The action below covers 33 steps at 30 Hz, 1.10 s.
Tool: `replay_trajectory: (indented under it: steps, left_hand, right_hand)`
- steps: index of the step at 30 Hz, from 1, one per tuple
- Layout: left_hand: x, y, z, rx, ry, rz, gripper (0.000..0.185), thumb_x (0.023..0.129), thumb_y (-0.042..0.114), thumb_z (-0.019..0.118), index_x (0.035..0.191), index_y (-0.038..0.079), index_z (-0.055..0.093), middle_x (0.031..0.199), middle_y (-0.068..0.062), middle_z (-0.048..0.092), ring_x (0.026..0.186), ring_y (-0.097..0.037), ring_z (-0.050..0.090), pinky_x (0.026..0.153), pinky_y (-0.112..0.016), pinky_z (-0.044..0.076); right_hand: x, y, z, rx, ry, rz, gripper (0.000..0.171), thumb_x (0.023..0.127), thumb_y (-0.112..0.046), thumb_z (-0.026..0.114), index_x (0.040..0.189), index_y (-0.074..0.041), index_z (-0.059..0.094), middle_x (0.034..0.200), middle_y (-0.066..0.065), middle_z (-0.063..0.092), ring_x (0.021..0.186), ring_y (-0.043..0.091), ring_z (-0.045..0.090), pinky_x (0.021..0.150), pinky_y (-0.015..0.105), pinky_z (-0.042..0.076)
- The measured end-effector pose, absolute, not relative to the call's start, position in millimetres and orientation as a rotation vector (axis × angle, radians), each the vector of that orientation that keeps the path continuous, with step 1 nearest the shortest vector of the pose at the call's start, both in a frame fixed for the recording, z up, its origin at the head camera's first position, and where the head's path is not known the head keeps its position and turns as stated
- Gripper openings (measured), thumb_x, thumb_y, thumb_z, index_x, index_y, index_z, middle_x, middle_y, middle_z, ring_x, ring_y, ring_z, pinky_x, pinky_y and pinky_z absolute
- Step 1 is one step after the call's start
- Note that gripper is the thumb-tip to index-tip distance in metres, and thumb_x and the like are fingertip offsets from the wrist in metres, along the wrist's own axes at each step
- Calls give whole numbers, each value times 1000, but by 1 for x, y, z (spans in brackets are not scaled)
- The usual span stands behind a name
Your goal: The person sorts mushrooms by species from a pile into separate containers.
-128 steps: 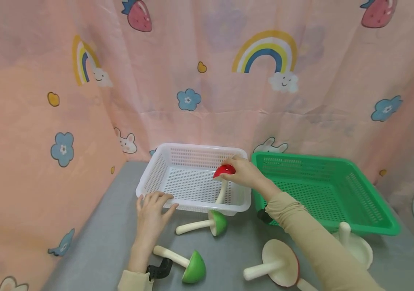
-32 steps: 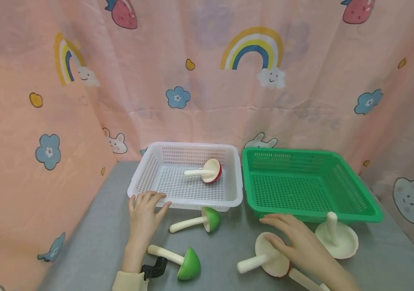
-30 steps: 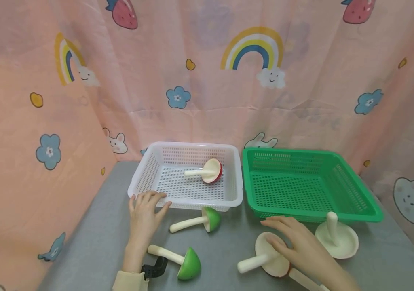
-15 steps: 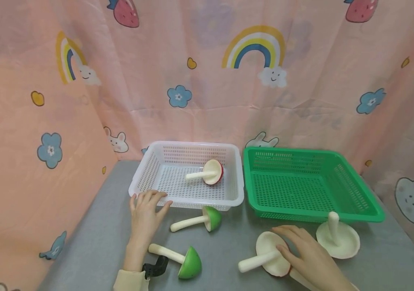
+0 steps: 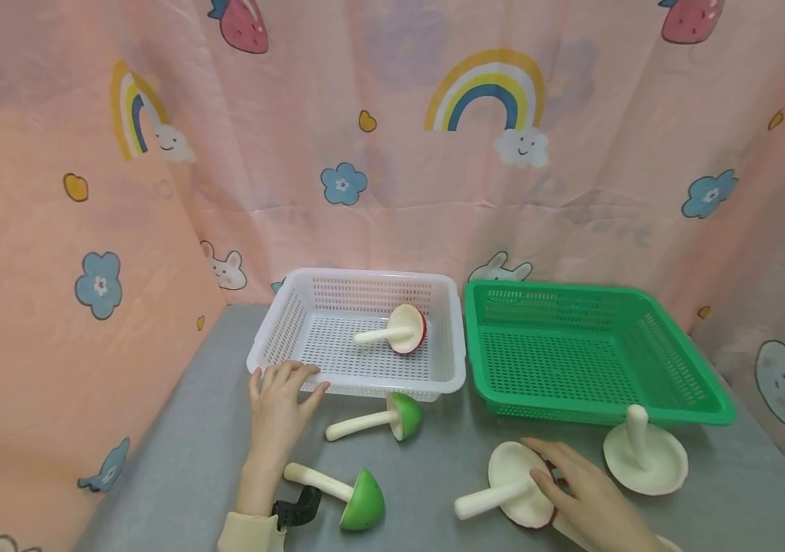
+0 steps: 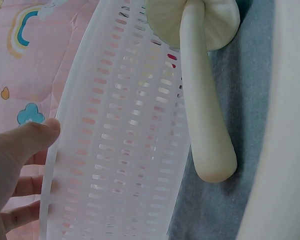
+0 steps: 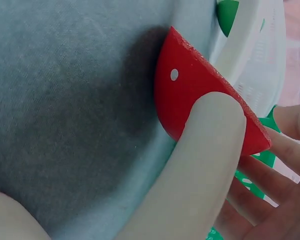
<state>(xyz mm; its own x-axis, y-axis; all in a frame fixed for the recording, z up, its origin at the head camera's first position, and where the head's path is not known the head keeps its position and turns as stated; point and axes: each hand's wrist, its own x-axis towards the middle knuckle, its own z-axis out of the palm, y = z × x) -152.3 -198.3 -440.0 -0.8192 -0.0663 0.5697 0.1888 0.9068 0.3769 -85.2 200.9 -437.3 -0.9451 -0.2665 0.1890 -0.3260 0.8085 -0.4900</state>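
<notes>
R fingers (image 5: 550, 458): laid over the pale underside of the big red mushroom (image 5: 518, 491), lightly bent, touching its cap edge; no closed grasp seen.
R hand (image 5: 582, 491): front right of table, just behind the mushroom cap; in the R wrist view fingers (image 7: 262, 192) sit under the red cap rim (image 7: 200, 107).
Big red mushroom: lies on its side on the grey table (image 5: 434, 475), stem pointing left, in front of the green basket (image 5: 703, 395), outside both baskets.
L fingers (image 5: 289, 373): spread, fairly straight, tips at the front rim of the white basket (image 5: 444, 383); thumb alongside, gripping nothing.
L hand (image 5: 280, 410): flat on table at white basket's front left corner; L wrist view shows the thumb (image 6: 32, 137) by the basket's slotted wall (image 6: 120, 150).
Small red mushroom (image 5: 395, 331): lies inside white basket, stem to the left.
Green mushrooms: one (image 5: 382, 418) just in front of white basket, another (image 5: 351, 498) nearer, by L wrist.
White mushroom (image 5: 644, 456): cap down, stem up, right of R hand, by green basket's front rim.
Backdrop: pink curtain (image 5: 392, 153) w/ rainbows, flowers, bunnies.
</notes>
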Motion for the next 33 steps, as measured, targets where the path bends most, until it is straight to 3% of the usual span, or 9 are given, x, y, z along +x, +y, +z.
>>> replay_trajectory:
  steps: [6, 9, 15, 27, 33]
  left_hand:
    - [-152, -199, -440, -93, -2457, -569, 24, 81, 29, 77, 101, 18, 71, 104, -5, 66, 108, -29, 54, 110, -62, 24]
    - [-152, -198, -440, -96, -2455, -563, 24, 81, 29, 77, 100, 18, 71, 104, -5, 66, 108, -29, 54, 110, -62, 24]
    - [-152, -198, -440, -97, -2456, -553, 24, 81, 30, 77, 100, 18, 71, 104, -5, 67, 108, -29, 54, 110, -62, 24]
    - [-152, -197, -440, -96, -2453, -549, 23, 81, 30, 77, 100, 19, 71, 103, -5, 67, 108, -29, 54, 110, -62, 24]
    - [-152, -198, -440, -96, -2450, -546, 24, 80, 30, 77, 100, 18, 71, 104, -5, 67, 107, -30, 54, 110, -62, 25]
  right_hand:
    - [-87, 200, -439, 420, -2930, 805, 30, 99, -30, 52, 129, -27, 59, 123, -13, 62, 110, 15, 61, 82, 32, 53]
    - [-87, 200, -439, 401, -2951, 813, 30, 99, -28, 52, 128, -26, 60, 124, -13, 62, 112, 17, 61, 84, 32, 53]
    - [-88, 198, -436, 370, -2946, 814, 29, 97, -22, 57, 125, -30, 61, 121, -13, 64, 109, 14, 62, 80, 29, 52]
    - [-89, 196, -430, 300, -2970, 858, 29, 96, -19, 58, 123, -29, 63, 119, -8, 67, 86, -4, 55, 66, 22, 45]
    - [-88, 191, -422, 363, -2865, 891, 29, 95, -16, 59, 121, -28, 64, 116, -9, 67, 85, -7, 55, 65, 20, 49]
